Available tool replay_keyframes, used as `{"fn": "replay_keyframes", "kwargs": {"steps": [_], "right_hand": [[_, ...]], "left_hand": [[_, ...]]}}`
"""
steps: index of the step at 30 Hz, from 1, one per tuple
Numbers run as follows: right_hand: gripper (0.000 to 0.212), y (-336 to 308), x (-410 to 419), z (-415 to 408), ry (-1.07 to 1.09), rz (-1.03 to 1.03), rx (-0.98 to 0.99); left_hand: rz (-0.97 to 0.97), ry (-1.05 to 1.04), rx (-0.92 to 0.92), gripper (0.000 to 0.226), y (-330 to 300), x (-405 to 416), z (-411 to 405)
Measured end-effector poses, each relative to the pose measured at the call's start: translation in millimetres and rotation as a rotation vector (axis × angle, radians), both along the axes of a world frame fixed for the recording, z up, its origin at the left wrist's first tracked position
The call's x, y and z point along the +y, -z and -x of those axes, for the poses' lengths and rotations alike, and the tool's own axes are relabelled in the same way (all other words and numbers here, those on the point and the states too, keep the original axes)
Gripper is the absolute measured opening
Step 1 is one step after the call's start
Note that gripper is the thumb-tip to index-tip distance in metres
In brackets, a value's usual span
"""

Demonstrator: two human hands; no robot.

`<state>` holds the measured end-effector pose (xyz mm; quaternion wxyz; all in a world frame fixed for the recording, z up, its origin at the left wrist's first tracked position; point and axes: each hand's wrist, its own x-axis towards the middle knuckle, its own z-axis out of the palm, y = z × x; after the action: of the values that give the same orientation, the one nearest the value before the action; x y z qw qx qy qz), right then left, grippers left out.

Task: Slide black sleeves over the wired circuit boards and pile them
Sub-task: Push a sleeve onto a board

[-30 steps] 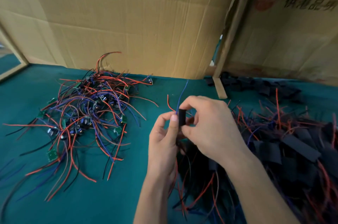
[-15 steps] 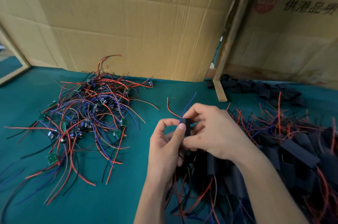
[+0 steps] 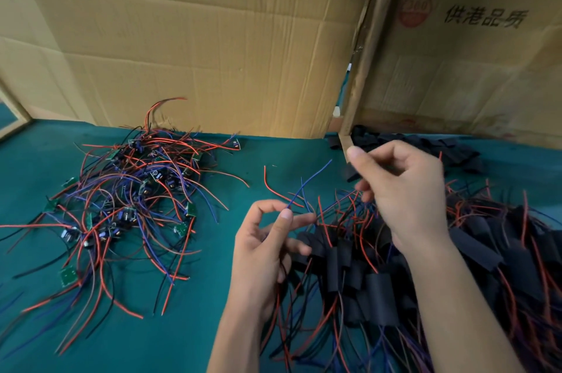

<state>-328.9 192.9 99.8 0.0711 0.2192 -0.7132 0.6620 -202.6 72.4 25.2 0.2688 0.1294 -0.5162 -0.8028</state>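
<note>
Pinching thin blue and red wires (image 3: 307,187) between thumb and forefinger, the left hand (image 3: 267,248) hovers just above the near pile of sleeved boards (image 3: 362,275); the right hand (image 3: 404,190) hangs beyond it with fingers loosely curled, and whether it holds a black sleeve is too blurred to tell. Unsleeved circuit boards (image 3: 127,205) lie tangled to the left, loose black sleeves (image 3: 425,147) against the cardboard wall (image 3: 213,53). Risk, as I judge it: the pinched leads could snag neighbouring wires and drag finished pieces off the heap. Bare green mat (image 3: 243,165) between the two heaps gives working room; the wall closes the far edge.
</note>
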Motion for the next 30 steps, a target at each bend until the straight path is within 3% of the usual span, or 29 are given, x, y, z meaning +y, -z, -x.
{"fn": "replay_keyframes", "kwargs": {"steps": [5,12,17,21,26,30], "right_hand": [[0.035,-2.4,-1.2,-1.9,0.08,0.136,0.009],[0.031,6.7,-19.9,-16.5,0.004,-0.031,0.112],[0.055,15.3,-36.8,-28.6,-0.144,0.09,-0.194],[0.049,24.7,-43.4,-33.3,-0.29,0.018,-0.281],[0.04,29.2,-39.4,-24.7,-0.207,-0.047,-0.212],[0.041,26.2,-28.7,-10.6,-0.078,0.059,-0.146]], "left_hand": [[0.009,0.035,0.007,0.005,1.0,3.9,0.6],[0.021,0.018,0.015,0.005,2.5,3.3,0.1],[0.071,-0.027,0.006,0.007,4.1,3.8,0.7],[0.01,-0.044,-0.018,0.006,6.4,3.4,1.4],[-0.169,0.006,-0.031,0.024,0.4,3.2,-0.6],[-0.162,0.013,-0.013,0.033,2.6,5.6,0.0]]}}
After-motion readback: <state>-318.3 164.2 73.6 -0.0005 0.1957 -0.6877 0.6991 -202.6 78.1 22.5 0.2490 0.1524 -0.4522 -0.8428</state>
